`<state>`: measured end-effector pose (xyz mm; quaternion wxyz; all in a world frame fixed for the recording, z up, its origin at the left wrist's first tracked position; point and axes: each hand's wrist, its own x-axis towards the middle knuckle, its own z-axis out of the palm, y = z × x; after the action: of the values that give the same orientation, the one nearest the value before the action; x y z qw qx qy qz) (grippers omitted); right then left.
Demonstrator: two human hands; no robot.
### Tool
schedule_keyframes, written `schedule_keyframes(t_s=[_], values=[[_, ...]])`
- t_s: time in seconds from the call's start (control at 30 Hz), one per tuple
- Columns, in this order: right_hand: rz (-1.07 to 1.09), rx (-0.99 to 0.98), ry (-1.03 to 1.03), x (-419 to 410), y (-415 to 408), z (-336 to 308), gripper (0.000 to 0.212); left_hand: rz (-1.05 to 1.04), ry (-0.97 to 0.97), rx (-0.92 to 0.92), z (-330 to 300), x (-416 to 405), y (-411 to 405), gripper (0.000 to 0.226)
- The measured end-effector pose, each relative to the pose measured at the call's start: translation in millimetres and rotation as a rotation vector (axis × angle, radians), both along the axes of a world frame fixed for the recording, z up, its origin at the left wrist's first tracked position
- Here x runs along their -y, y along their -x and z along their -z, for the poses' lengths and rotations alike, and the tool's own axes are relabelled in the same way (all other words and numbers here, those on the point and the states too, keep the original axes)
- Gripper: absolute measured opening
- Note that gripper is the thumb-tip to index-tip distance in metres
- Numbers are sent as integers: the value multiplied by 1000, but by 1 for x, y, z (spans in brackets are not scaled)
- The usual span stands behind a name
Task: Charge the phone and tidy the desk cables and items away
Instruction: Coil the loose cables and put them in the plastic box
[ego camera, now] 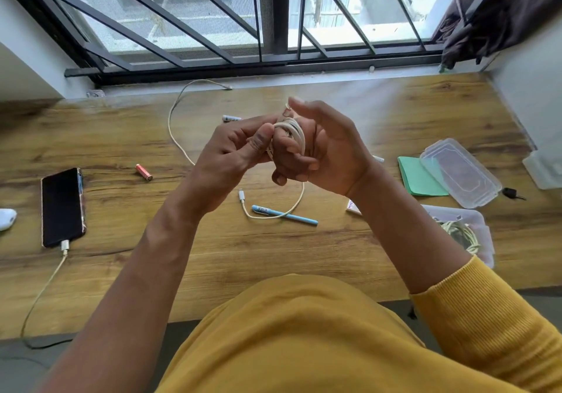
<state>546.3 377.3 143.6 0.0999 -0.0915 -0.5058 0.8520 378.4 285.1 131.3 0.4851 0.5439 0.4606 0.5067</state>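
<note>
Above the middle of the wooden desk (121,137), both hands work on a white cable coil (293,134). My right hand (325,152) has the coil looped round its curled fingers. My left hand (237,152) pinches the coil's strands with thumb and fingers. The cable's free end hangs down to the desk and ends in a plug (241,195). A black phone (62,207) lies at the left with a charging cable (45,286) plugged into its near end. Another loose white cable (179,112) curves from the window sill across the desk.
A blue pen (286,214), a red battery (143,172) and a white battery (231,118) lie on the desk. At right are a green notepad (416,176), a clear lid (459,172) and a clear box (483,225) holding coiled cable. A white object (6,219) sits at the left edge.
</note>
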Motion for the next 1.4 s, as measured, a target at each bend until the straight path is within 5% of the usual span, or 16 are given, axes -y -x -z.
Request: schedule_keyframes(t_s=[0.3, 0.83, 1.13, 1.4], values=[[9, 141, 109, -11, 2, 7, 87, -219, -108, -139, 5, -2, -6, 17], [535, 241, 44, 15, 28, -13, 64, -411, -304, -181, 5, -10, -11, 14], [55, 55, 312, 3, 12, -9, 49, -384, -235, 48, 15, -2, 1, 23], [-84, -73, 362, 2, 8, 6, 50, -235, -181, 113, 19, -7, 12, 26]])
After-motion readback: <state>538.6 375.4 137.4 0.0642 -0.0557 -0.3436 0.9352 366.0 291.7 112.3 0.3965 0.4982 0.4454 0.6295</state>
